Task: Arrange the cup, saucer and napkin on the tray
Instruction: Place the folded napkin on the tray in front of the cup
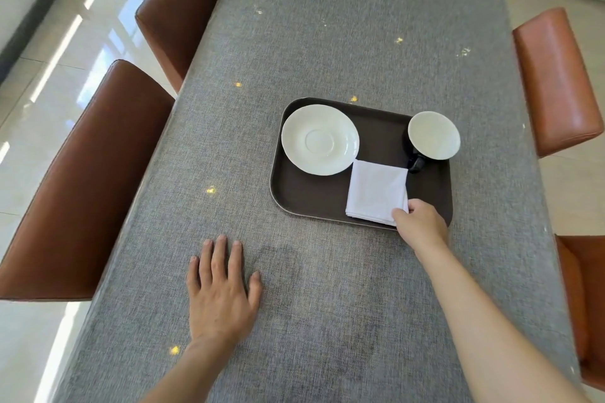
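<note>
A dark brown tray [304, 196] lies on the grey table. A white saucer [320, 139] sits in the tray's far left part. A cup [433, 135], white inside and dark outside with a dark handle, stands at the far right corner. A folded white napkin [375, 191] lies flat in the tray's near right part, one corner touching the saucer's rim. My right hand [420, 222] pinches the napkin's near right corner. My left hand [221, 291] rests flat on the table, fingers spread, well left of the tray.
The grey cloth-covered table [327, 42] runs away from me. Two brown chairs [82, 180] stand along its left side, orange-brown chairs [553, 82] along the right. Glossy floor tiles show on both sides.
</note>
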